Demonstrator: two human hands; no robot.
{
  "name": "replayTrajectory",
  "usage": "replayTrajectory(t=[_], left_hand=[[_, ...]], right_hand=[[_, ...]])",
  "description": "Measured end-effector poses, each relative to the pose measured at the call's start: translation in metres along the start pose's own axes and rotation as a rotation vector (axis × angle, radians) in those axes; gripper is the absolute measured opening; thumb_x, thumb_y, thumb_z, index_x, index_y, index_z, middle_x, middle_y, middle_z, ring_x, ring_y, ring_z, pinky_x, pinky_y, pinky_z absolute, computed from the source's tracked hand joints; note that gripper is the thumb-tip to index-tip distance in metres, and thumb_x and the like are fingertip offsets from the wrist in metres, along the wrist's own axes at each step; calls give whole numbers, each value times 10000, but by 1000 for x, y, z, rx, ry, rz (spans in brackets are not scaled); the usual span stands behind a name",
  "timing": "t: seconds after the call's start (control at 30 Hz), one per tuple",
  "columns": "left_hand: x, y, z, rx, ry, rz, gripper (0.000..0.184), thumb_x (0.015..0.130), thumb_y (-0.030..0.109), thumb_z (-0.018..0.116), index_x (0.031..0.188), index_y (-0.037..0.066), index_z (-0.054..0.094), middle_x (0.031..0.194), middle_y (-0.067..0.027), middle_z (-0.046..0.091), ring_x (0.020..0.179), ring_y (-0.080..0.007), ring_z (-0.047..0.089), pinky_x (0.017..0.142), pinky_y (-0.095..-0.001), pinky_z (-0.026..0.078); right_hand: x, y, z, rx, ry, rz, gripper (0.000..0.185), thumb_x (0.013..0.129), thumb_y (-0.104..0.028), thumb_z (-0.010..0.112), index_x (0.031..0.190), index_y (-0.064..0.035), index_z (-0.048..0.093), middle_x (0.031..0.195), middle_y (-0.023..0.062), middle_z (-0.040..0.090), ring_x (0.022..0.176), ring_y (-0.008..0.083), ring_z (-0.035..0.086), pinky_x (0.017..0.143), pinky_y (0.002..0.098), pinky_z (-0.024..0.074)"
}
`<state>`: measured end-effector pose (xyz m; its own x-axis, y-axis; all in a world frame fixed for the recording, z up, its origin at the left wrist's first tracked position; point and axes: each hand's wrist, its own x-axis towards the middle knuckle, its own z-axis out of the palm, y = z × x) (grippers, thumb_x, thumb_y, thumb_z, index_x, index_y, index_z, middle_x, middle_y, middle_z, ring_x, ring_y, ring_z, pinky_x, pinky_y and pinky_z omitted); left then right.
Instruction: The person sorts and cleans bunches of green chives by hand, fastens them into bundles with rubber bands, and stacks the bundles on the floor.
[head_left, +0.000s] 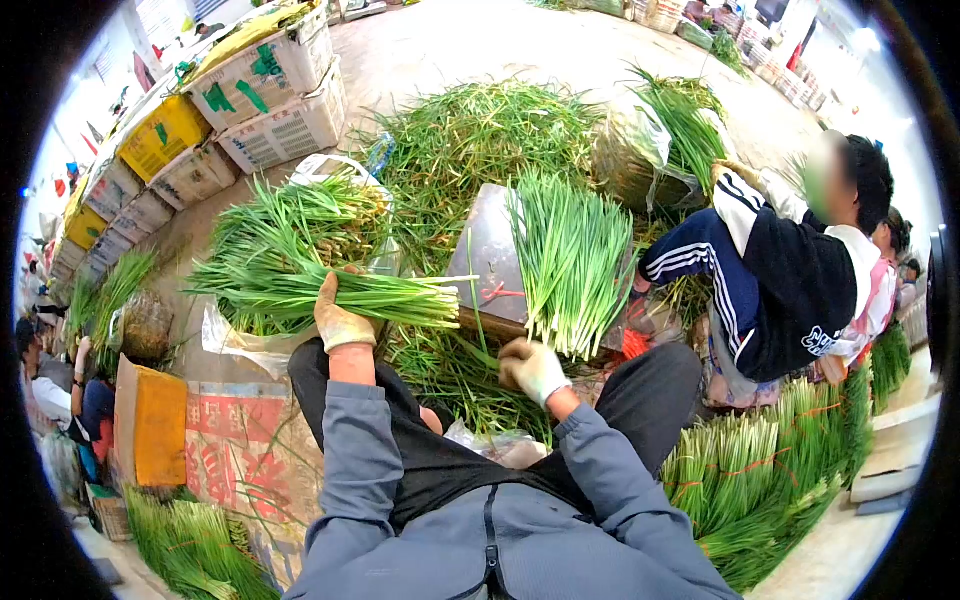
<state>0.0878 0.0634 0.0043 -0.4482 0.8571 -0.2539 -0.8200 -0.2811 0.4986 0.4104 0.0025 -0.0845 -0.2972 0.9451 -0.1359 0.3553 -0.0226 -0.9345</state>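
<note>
Gripping green stalks point(408, 300): curled left hand point(343, 322)

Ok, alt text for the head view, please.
A gloved left hand holds a bunch of green stalks; the gloved right hand is near another bunch. Loose stalks lie beyond; another person sits at right.

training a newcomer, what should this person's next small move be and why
Probably lay the held bunch on the board, beside the green stalks: the left hand grips it close by, similar greens already lie there, and some bare surface shows next to them.
</note>
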Motion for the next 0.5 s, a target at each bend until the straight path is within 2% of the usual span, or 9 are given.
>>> replayTrajectory(t=[0.03, 0.1, 0.17, 0.2, 0.23, 0.3, 0.37, 0.4, 0.5], left_hand=[[2, 1, -3, 33, -55, 4, 255, 928, 266, 644, 1017, 27, 651, 983, -132, 687, 935, -307, 640, 875, -492, 516], [10, 4, -8, -19, -66, -21, 262, 942, 239, 621, 1063, 8, 641, 989, -169, 700, 919, -343, 663, 890, -496, 530], [10, 7, -9, -22, -59, -27, 263, 934, 252, 629, 1042, 14, 657, 992, -169, 702, 929, -345, 662, 896, -494, 530], [17, 7, -18, 20, -76, -9, 267, 935, 267, 621, 1025, 20, 671, 1002, -163, 704, 942, -342, 663, 900, -492, 529], [15, 6, -14, -3, -32, -8, 227, 927, 247, 626, 1019, 43, 668, 994, -129, 690, 904, -304, 653, 862, -488, 534], [5, 3, -4, -95, 30, -68, 211, 924, 232, 633, 1024, 48, 661, 1002, -118, 695, 913, -295, 654, 859, -488, 534], [1, -1, -4, 31, -11, -54, 189, 924, 207, 636, 1041, 59, 646, 1009, -104, 696, 925, -285, 655, 869, -489, 530], [5, -6, -1, 14, 96, -32, 188, 932, 216, 626, 1047, 67, 638, 1008, -104, 696, 931, -286, 652, 887, -492, 523], [5, -9, -4, -81, 58, -81, 190, 939, 222, 619, 1046, 67, 638, 1007, -112, 694, 926, -291, 651, 903, -496, 517]], right_hand=[[-5, 18, 2, -434, -132, -154, 238, 817, -72, 702, 1051, -28, 706, 915, 154, 725, 811, 319, 694, 758, 380, 573], [-11, 36, 13, -900, -791, 22, 262, 783, -112, 702, 1038, -62, 730, 987, 154, 726, 890, 358, 686, 823, 395, 555], [-13, 45, 17, -908, -787, 90, 234, 803, -125, 710, 1025, -53, 733, 987, 152, 729, 915, 340, 697, 815, 401, 547], [-11, 11, 13, -644, -363, -24, 213, 830, -181, 707, 1009, -69, 737, 987, 163, 723, 921, 352, 690, 826, 407, 545], [-8, -21, 12, -363, 54, -127, 207, 857, -236, 704, 994, -85, 741, 987, 175, 718, 927, 364, 682, 838, 413, 542], [8, -60, 14, -145, 276, -185, 231, 880, -294, 704, 991, -93, 734, 960, 152, 719, 903, 348, 681, 802, 412, 543], [17, -103, 16, -281, 374, -277, 264, 860, -286, 748, 973, -47, 737, 932, 136, 723, 885, 303, 689, 795, 365, 539], [22, -114, 19, -333, 409, -314, 279, 849, -292, 761, 969, -40, 740, 913, 137, 721, 865, 309, 683, 790, 367, 538], [44, -102, 33, -126, 374, -201, 247, 861, -251, 757, 969, -29, 744, 885, 130, 728, 813, 233, 698, 767, 333, 531]])
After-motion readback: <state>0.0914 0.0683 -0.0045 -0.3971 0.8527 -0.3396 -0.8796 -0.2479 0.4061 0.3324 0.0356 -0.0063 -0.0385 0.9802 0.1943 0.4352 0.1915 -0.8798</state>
